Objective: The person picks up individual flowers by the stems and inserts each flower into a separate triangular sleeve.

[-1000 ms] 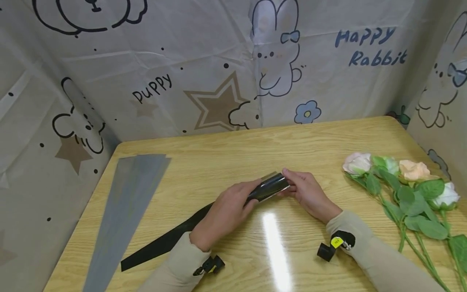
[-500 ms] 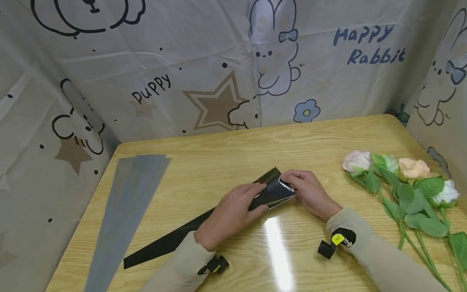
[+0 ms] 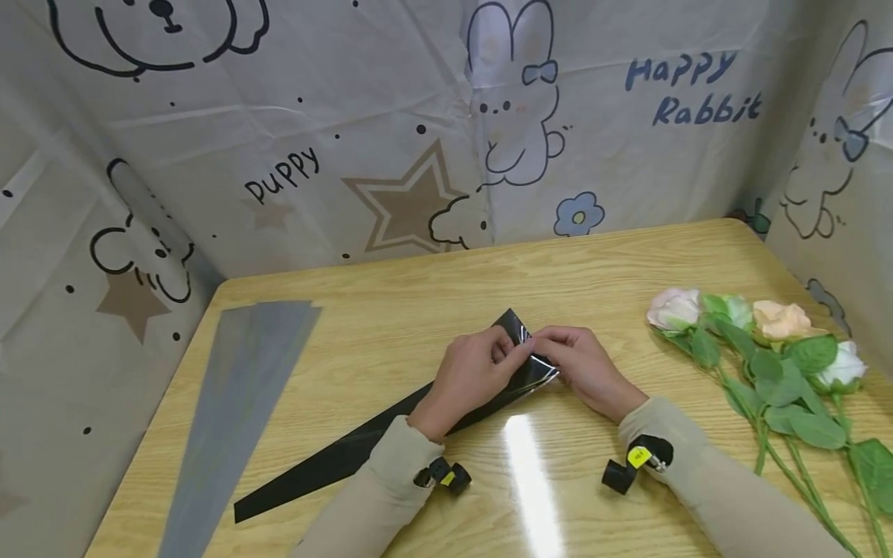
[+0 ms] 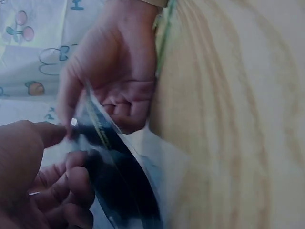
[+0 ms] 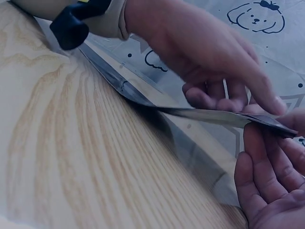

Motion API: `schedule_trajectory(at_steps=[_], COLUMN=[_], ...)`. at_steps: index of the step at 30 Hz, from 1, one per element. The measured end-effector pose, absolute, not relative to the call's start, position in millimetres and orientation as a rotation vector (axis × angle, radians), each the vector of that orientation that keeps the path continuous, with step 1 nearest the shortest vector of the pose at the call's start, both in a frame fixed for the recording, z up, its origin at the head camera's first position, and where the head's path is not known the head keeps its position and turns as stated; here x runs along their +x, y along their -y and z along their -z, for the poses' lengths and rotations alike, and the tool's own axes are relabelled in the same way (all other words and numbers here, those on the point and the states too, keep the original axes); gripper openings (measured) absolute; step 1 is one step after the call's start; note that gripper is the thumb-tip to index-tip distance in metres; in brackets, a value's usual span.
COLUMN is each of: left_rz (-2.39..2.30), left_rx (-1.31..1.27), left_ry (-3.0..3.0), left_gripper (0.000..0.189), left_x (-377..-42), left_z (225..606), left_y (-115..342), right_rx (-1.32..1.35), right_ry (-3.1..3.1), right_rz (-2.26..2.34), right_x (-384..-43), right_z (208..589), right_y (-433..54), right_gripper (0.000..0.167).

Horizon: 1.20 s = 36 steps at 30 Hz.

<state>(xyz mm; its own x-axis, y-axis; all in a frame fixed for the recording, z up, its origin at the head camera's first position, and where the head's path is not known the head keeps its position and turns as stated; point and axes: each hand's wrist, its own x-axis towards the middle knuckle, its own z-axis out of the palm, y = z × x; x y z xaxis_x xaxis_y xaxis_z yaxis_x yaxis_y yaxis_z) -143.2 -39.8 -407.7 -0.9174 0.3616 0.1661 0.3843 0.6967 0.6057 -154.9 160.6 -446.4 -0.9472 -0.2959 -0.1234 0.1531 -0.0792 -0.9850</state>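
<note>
A long tapered black plastic flower sleeve (image 3: pixel 328 461) lies slantwise on the table, its narrow end toward the near left. At its wide end, my left hand (image 3: pixel 469 376) pinches the top edge between thumb and forefinger. My right hand (image 3: pixel 589 368) pinches the same edge right beside it, the fingertips of both hands almost meeting. In the right wrist view the sleeve's mouth (image 5: pixel 200 114) is lifted off the tabletop, with right-hand fingers (image 5: pixel 267 162) underneath it. A clear film layer (image 4: pixel 162 157) shows along the sleeve in the left wrist view. Part of the wide end is hidden behind my hands.
A stack of grey translucent tapered sleeves (image 3: pixel 240 411) lies at the left of the wooden table (image 3: pixel 391 310). Several artificial roses (image 3: pixel 781 319) with green leaves and long stems lie at the right. A printed cloth (image 3: pixel 314 101) hangs behind and at both sides.
My left hand has moved up and right from lying flat on the sleeve to pinching its edge. The wide end, curled over before, is now flatter, its far corner showing. My right hand stays near it.
</note>
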Motion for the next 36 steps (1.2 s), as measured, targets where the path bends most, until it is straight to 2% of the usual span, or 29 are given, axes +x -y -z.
schedule_trajectory(at_steps=[7, 12, 23, 36], left_rz=[1.144, 1.104, 1.128, 1.15], left_rx=[-0.653, -0.644, -0.746, -0.708], left_ry=[2.837, 2.788, 2.712, 2.689], left_gripper=[0.036, 0.05, 0.053, 0.039], left_x=[-148.7, -148.7, -144.7, -142.8], left_z=[415.8, 415.7, 417.4, 419.1], left_y=[38.9, 39.8, 40.9, 36.9], right_rx=[-0.205, -0.206, -0.172, -0.177], right_ry=[-1.884, -1.912, -1.907, -1.959], right_rz=[2.102, 2.081, 2.065, 2.026], right_x=[-156.1, -156.8, -156.1, -156.0], right_z=[446.4, 444.7, 443.9, 444.8], right_y=[-161.1, -160.9, -159.8, -160.7], right_gripper=[0.02, 0.018, 0.018, 0.018])
